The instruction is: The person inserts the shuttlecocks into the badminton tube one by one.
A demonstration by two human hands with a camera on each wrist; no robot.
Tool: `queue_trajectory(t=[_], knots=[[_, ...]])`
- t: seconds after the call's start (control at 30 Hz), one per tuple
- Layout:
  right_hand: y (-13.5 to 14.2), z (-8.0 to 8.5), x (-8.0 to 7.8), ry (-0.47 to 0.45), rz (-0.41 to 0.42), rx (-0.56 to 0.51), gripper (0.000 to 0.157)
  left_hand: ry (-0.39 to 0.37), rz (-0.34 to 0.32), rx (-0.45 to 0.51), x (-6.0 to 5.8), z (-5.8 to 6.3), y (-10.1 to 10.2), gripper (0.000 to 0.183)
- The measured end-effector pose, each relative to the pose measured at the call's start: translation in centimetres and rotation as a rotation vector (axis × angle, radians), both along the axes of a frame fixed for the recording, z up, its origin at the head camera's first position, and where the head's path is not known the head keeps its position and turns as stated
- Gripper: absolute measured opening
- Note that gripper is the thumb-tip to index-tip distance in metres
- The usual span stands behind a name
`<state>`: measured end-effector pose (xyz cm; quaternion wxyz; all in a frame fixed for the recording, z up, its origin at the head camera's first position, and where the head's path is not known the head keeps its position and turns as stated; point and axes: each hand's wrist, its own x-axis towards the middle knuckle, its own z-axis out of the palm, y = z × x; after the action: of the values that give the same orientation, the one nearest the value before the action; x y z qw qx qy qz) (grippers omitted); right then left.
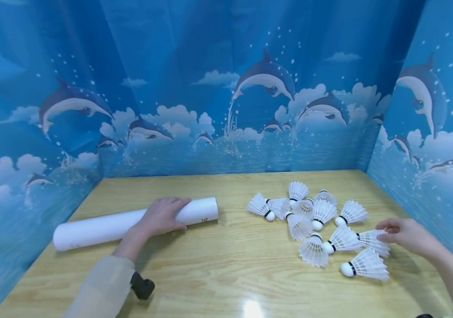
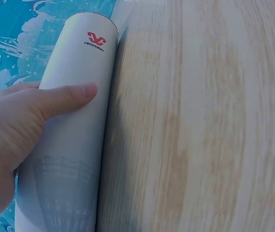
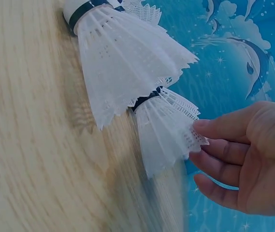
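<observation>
clearly, the right hand (image 1: 411, 236) pinches one shuttlecock (image 3: 164, 131) at its skirt rim.

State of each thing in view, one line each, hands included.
White tube: lying on its side on the table; can't tell whether capped.
Left hand: gripping the white tube.
Right hand: pinching a shuttlecock skirt.
Pinched shuttlecock: on its side; can't tell whether lifted.
Other shuttlecocks: loose on the table, pointing various ways.
</observation>
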<state>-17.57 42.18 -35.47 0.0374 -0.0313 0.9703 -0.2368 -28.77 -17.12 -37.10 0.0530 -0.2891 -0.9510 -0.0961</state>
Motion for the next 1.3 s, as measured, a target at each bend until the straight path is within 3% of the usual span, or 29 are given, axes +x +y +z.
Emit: queue_trajectory(t=[0.27, 0.57, 0.87, 1.3], knots=[[0.0, 0.5, 0.8, 0.041, -0.052, -0.039, 0.038, 0.025, -0.028, 0.006, 0.1, 0.3, -0.1, 0.076], [-1.1, 2.9, 1.0, 0.099, -0.122, -0.071, 0.049, 0.125, -0.054, 0.057, 0.5, 1.4, 0.3, 0.076], [-4.9, 5.6, -0.6, 0.180, -0.078, -0.124, 0.045, 0.148, -0.067, 0.063, 1.1, 2.1, 0.8, 0.077], [-11.3, 5.7, -3.2, 0.233, -0.057, -0.350, 0.041, 0.181, -0.086, 0.061, 1.9, 2.6, 2.0, 0.076]])
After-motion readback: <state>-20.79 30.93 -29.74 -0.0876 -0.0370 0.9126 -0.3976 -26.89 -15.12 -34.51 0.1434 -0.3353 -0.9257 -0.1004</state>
